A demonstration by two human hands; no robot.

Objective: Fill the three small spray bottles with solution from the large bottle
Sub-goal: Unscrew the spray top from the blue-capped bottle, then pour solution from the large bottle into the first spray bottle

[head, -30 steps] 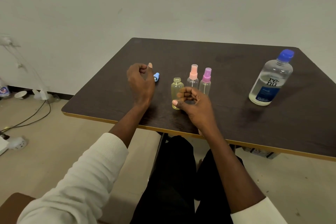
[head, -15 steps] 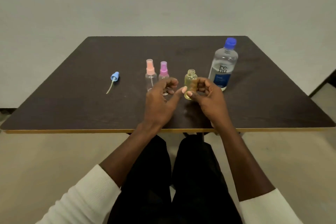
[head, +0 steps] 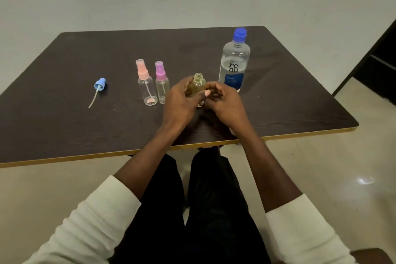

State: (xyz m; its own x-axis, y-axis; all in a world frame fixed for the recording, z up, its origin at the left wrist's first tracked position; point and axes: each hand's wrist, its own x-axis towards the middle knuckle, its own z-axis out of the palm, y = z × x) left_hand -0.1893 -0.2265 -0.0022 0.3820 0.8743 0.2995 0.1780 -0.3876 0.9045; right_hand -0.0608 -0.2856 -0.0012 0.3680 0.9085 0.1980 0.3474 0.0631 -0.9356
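Both hands closed in since the earlier frame: left hand [head: 180,100] and right hand [head: 222,103] now grasp the uncapped yellowish small bottle [head: 198,83], just left of the capped large clear blue-capped bottle [head: 234,62]. Blue spray cap [head: 99,84] is off, far left of it; pink-capped clear bottle [head: 146,85] and purple-capped clear bottle [head: 162,83] are capped and look empty. My read: no pouring yet.

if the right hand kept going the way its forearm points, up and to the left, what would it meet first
The open yellowish bottle, which the right hand seems to touch already; beyond it, the left hand. Depth is unclear.

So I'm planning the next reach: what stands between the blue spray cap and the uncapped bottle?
In the head view, the pink-capped bottle and purple-capped bottle stand between the blue spray cap and the uncapped bottle.
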